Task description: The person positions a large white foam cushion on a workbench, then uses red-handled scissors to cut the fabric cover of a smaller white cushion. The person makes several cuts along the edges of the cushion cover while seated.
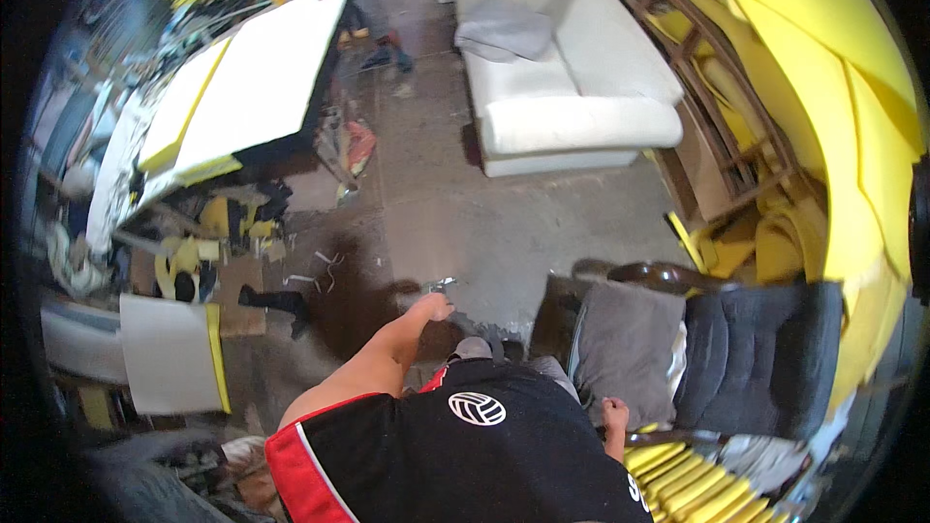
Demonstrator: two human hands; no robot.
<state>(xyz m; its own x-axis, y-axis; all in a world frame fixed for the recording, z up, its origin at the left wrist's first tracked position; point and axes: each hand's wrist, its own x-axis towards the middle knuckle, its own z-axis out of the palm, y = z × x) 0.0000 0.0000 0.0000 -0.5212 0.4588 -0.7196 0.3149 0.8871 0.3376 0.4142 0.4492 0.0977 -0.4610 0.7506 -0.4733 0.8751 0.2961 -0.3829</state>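
Stretched out over the floor in front of me, my left hand [436,307] is closed. A small shiny piece [441,285] shows just beyond its fingers, too small to name. My right hand [615,415] hangs low at my side with curled fingers, close to the front edge of a grey cushion [630,341]. Whether it holds anything is hidden. The cushion lies on a dark grey upholstered chair [760,353] with dark wooden armrests [668,276].
Ahead stands a white sofa [572,126] with a grey cloth [504,29] on it. White-topped foam sheets [262,77] lie on a table at left, where another person [368,0] stands. Yellow foam [823,58] and a wooden frame [717,77] line the right. Scraps [329,271] litter the floor.
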